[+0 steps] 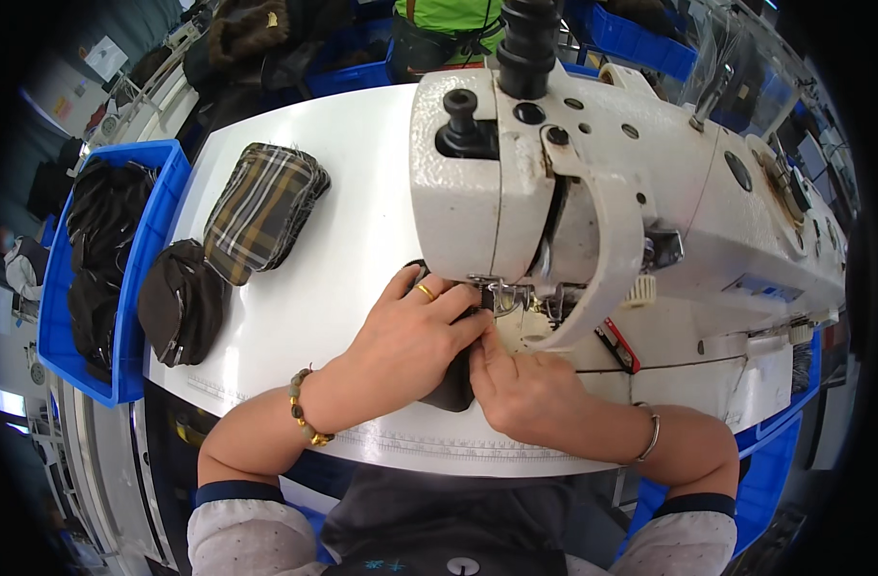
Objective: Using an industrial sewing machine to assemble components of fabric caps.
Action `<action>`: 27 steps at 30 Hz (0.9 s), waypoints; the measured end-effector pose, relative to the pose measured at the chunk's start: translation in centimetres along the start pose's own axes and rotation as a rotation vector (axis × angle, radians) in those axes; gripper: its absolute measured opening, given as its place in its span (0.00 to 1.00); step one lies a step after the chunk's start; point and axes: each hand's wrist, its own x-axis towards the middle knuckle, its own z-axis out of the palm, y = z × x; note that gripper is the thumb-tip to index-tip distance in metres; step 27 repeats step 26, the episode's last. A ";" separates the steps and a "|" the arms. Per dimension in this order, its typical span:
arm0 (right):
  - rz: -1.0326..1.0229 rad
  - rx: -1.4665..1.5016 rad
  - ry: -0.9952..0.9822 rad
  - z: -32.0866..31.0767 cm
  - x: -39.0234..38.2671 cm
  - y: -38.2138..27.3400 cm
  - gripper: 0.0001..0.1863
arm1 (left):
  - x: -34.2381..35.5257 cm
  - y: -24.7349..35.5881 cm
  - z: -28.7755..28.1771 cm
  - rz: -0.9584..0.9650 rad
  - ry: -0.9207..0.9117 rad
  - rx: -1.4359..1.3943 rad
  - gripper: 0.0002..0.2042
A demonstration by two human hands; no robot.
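A white sewing machine [545, 182] stands over the white table. Just beside its needle area, both hands are on a dark piece of fabric [450, 386] that is largely covered by them. My left hand [405, 331], with a ring and a beaded bracelet at the wrist, presses the fabric with fingers bent over it close to the presser foot. My right hand [530, 389], a metal bangle on its wrist, pinches the fabric's edge right under the machine head. The fingertips of the two hands meet there, and the exact stitching spot is hidden.
At the left lie a plaid fabric piece [266, 206] and a dark zippered pouch [182, 302]. A blue bin [130, 370] of dark pieces stands against the table's left edge. Red-handled thread snips [619, 348] rest on the machine bed. Beyond the table a person in green [449, 17] is partly visible.
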 end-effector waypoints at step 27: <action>0.008 0.237 0.036 0.9 -0.5 1.3 0.23 | 0.7 -4.7 -2.7 -0.631 0.018 -0.448 0.17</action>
